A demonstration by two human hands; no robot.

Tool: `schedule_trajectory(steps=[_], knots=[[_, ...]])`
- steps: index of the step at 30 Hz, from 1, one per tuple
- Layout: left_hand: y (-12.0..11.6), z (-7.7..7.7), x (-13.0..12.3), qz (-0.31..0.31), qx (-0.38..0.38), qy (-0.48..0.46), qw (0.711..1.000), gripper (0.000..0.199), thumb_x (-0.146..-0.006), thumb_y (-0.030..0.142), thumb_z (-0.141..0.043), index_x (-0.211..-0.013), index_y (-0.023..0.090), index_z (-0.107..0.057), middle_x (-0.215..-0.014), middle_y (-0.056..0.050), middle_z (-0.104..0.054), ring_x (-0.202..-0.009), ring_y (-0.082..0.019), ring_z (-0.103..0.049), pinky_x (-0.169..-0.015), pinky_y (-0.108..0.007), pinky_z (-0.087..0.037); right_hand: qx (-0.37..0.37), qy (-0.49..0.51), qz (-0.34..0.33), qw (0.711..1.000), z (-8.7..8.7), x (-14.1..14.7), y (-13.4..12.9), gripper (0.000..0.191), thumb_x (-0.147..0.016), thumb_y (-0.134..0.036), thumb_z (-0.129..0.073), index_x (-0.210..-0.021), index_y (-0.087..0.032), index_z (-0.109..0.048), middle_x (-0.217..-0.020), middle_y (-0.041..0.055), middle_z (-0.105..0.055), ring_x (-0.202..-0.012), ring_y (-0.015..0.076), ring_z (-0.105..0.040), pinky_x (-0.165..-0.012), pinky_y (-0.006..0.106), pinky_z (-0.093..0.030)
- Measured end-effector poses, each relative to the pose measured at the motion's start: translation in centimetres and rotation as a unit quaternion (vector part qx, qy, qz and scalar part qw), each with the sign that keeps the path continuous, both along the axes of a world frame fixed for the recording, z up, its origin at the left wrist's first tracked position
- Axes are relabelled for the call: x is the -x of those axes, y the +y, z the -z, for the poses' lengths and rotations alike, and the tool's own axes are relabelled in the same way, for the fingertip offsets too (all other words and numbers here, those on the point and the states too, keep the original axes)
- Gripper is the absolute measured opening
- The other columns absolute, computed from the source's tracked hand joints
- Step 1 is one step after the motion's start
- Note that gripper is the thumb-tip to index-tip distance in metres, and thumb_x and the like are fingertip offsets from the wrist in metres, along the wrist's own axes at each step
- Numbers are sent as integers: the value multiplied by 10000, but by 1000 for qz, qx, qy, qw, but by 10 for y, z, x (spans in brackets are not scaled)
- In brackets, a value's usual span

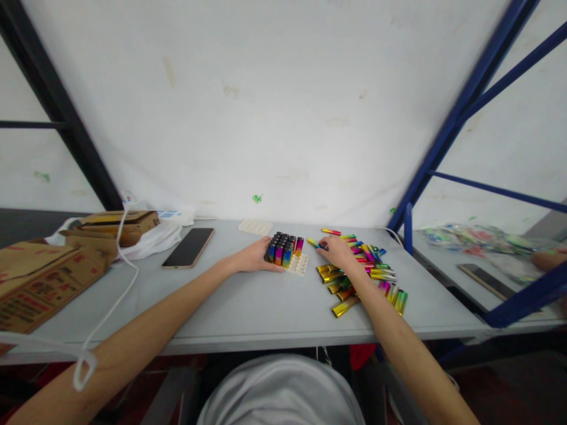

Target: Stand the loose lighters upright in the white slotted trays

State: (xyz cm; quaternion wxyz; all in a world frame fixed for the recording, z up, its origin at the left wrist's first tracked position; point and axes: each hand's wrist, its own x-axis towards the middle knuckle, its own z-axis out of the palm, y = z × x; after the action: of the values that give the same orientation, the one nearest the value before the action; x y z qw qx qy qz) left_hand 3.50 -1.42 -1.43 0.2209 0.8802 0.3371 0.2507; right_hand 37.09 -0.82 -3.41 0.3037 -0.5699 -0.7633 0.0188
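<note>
- Centre of the frame: a block [282, 250] of shiny tubes stands upright in a white tray [302, 265], empty holes on its right.
- And the left hand [256, 257] has it, thumb and fingers clasping the left side!
- Right of centre, the right hand [337, 251], fingers pinched narrow on one tube [313, 242], over a loose pile [345, 309].
- Left: phone [189, 248], then cartons [48, 280].
- Far right: somebody's hand [549, 261].

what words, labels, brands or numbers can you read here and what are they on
Nothing can be read clearly.
Cardboard box: dark printing on its side, too blurred to read.
White packaging behind the phone: blue marks, too small to read.
Wall: green marks, no readable word.
</note>
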Motion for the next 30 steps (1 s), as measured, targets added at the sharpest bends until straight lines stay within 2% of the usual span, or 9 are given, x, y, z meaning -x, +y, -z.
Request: schedule_trajectory(steps=[2,4,7,11,14,19,22,26,30], knots=[[0,0,0,-4,4,1,1000,881,-697,693,-914,-1360,169,-666,-1324,-130,-718,-1233,-381,-672,-1129,-484,-523,2,8,-3,1000,1,2,1,67,-863,-247,-813,-856,-218,-754,-914,106,-783,-925,272,-721,-944,393,-542],[0,0,1,-6,7,0,1000,901,-695,698,-913,-1373,164,-657,-1326,-135,-715,-1236,-387,-673,-1125,-487,-525,-19,51,-14,998,-2,4,1,50,-876,-237,-773,-915,-209,-760,-988,112,-793,-945,265,-725,-969,413,-545],[1,1,1,-4,1,2,1000,898,-698,696,-913,-1377,167,-658,-1334,-140,-712,-1243,-384,-671,-1135,-486,-518,-37,176,-24,983,-8,10,1,191,-878,-312,-753,-1031,-197,-743,-1102,121,-789,-954,250,-728,-944,429,-570],[2,1,1,-3,-6,10,1000,875,-703,700,-909,-1365,181,-667,-1339,-138,-707,-1248,-377,-664,-1145,-480,-512,-14,374,-43,926,-17,18,-3,476,-769,-502,-845,-1116,-209,-701,-1009,84,-775,-908,235,-715,-836,392,-590],[3,1,1,4,-5,10,1000,841,-711,693,-907,-1338,182,-676,-1329,-135,-701,-1255,-373,-653,-1155,-481,-504,13,465,-68,883,-27,24,-10,617,-723,-599,-859,-1170,-206,-695,-905,47,-741,-843,218,-683,-743,346,-566],[1,0,1,9,-3,-2,1000,781,-716,669,-913,-1294,192,-694,-1306,-119,-709,-1230,-364,-657,-1145,-481,-513,62,513,-122,847,-43,34,-24,581,-712,-653,-853,-1068,-211,-725,-911,41,-712,-822,195,-651,-702,314,-541],[1,0,0,14,-1,-7,1000,791,-714,648,-926,-1314,190,-689,-1321,-123,-705,-1223,-359,-658,-1149,-487,-509,107,520,-172,829,-48,40,-33,574,-744,-700,-823,-1054,-245,-662,-853,0,-667,-698,158,-622,-638,305,-539],[1,0,0,13,0,-8,1000,834,-725,631,-928,-1370,175,-659,-1343,-142,-698,-1224,-361,-658,-1148,-501,-502,162,507,-193,824,-51,48,-42,595,-809,-779,-724,-1110,-304,-529,-676,-94,-541,-441,91,-362,-431,236,-318],[1,1,0,8,-6,-4,1000,838,-718,644,-926,-1366,182,-663,-1335,-133,-708,-1216,-367,-667,-1134,-494,-513,193,495,-169,830,-47,51,-41,594,-818,-817,-682,-1055,-305,-498,-576,-143,-313,-425,83,-207,-429,211,-172]])
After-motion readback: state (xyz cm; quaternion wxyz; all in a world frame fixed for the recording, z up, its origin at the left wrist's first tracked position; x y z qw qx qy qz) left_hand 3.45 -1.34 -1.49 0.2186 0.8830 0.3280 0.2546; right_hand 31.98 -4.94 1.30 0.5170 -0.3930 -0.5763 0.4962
